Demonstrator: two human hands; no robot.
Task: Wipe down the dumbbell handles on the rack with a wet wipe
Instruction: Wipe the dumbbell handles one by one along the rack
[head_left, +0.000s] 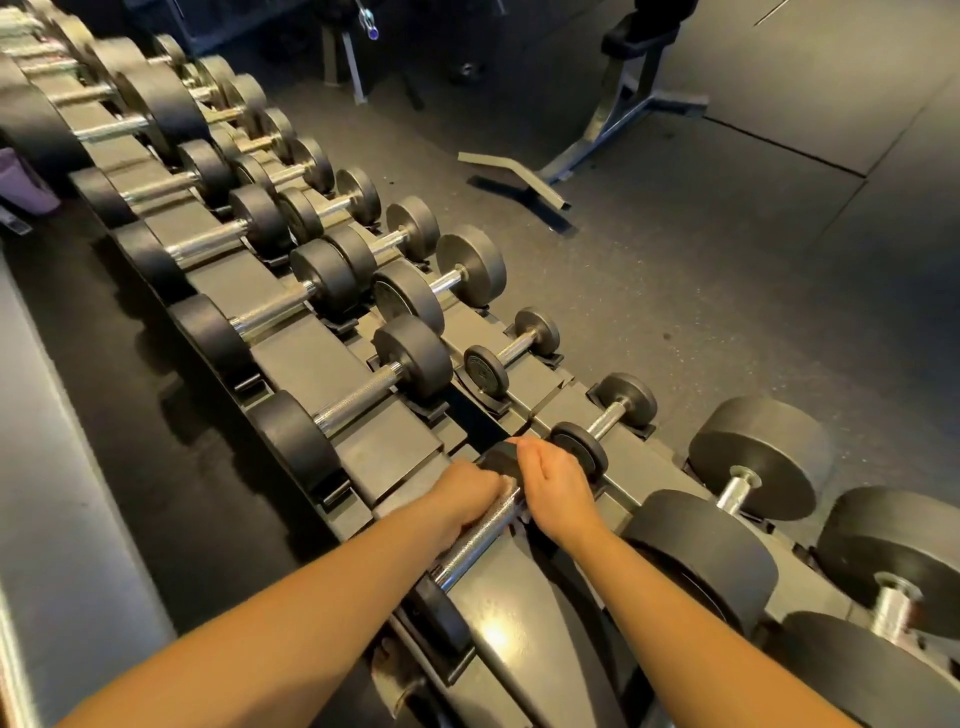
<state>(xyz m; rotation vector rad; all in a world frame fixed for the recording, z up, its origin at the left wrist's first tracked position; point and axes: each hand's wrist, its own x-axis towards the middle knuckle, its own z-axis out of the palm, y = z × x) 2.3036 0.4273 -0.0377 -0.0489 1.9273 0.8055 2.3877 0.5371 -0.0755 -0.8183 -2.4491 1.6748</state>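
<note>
A dumbbell lies on the upper tier of the rack (395, 452) close in front of me, its knurled chrome handle (470, 553) running from lower left to upper right. My left hand (467, 496) curls around the upper part of that handle, and a small whitish bit of wet wipe (514, 501) shows at its fingertips. Just to the right, my right hand (558, 488) curls over the dumbbell's far black head (496, 460), thumb on top. The fingers of both hands are mostly hidden.
Many more black dumbbells with chrome handles fill both tiers, running off to the upper left; a small one (605, 423) sits just beyond my right hand. Large dumbbells (758, 457) lie at the right. A bench frame (613, 130) stands on the dark rubber floor behind.
</note>
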